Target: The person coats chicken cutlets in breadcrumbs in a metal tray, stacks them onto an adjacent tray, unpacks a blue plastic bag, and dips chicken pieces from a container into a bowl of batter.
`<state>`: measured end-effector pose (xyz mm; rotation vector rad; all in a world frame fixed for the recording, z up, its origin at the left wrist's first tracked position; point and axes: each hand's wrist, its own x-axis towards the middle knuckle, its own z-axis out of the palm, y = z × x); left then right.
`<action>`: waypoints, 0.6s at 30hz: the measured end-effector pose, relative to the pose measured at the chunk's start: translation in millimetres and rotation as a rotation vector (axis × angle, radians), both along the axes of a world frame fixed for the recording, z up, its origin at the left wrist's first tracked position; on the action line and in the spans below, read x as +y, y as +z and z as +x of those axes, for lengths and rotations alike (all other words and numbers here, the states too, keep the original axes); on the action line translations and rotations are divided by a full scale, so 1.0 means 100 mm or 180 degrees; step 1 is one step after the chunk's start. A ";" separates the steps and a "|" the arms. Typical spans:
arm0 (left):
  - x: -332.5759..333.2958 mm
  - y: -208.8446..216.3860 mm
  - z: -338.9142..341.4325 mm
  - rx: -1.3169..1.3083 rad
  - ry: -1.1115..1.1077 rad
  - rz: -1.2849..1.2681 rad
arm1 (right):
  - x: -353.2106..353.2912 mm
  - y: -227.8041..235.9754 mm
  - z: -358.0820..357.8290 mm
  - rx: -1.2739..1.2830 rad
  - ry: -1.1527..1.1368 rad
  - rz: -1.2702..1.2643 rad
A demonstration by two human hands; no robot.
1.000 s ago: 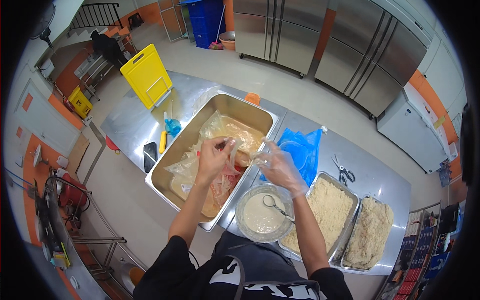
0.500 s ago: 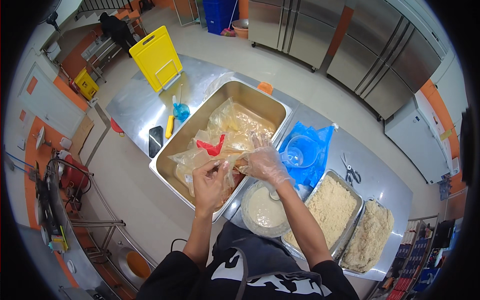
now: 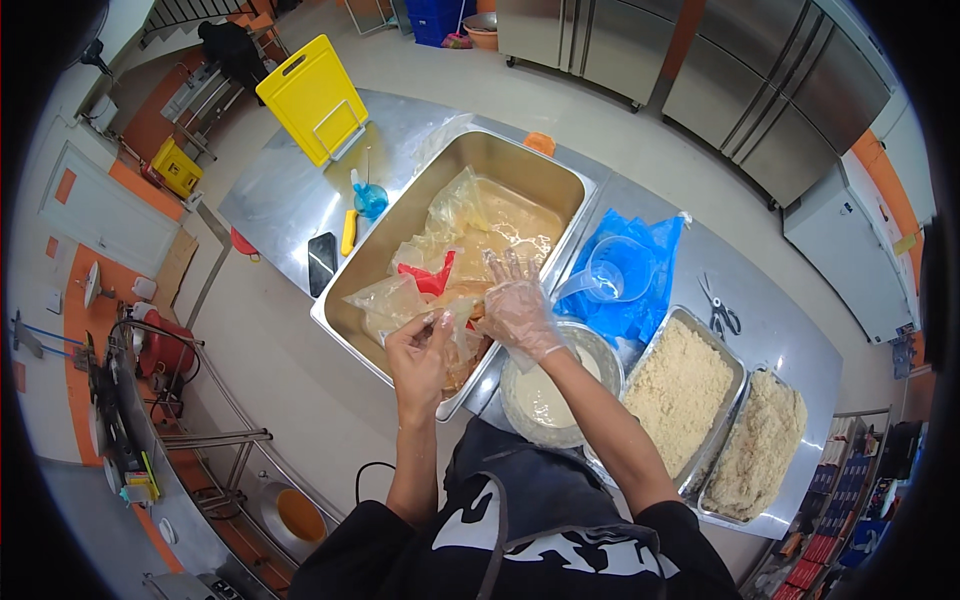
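Observation:
My bare left hand (image 3: 420,362) pinches the edge of a clear plastic bag (image 3: 385,305) between thumb and fingertips. The bag has a red patch and slumps inside a deep steel pan (image 3: 515,160). Brownish-red pieces, probably meat, show in it below my fingers. My right hand (image 3: 522,315) wears a clear disposable glove, its fingers stretched apart over the pan's near right side. Its thumb side is close to the bag's opening; whether it touches the plastic is hidden. Another clear bag (image 3: 460,205) sits in cloudy liquid farther back in the pan.
Right of the pan are a bowl of pale batter (image 3: 545,400), a crumb tray (image 3: 680,395), a tray with a lumpy crumb-covered mass (image 3: 755,445), a measuring jug (image 3: 625,270) on blue plastic (image 3: 668,245), and scissors (image 3: 718,310). Leftward lie a phone (image 3: 322,262) and spray bottle (image 3: 370,200).
The whole view has shifted slightly. My right hand's gloved fingers are spread wider than before. The left hand still pinches the bag in about the same place.

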<state>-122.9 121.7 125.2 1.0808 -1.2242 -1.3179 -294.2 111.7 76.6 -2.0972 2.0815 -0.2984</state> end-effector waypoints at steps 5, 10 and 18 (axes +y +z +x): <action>0.10 0.22 0.07 0.0172 0.0079 0.0046 | 0.03 0.01 -0.15 -0.0098 0.0329 -0.0309; -0.02 0.06 0.09 -0.0333 0.0057 -0.0092 | 0.19 0.37 -0.24 -0.0204 0.0779 -0.0603; -0.06 -0.03 0.06 -0.0454 0.0171 -0.0034 | 0.54 0.38 -0.50 -0.2593 -0.0183 -0.0627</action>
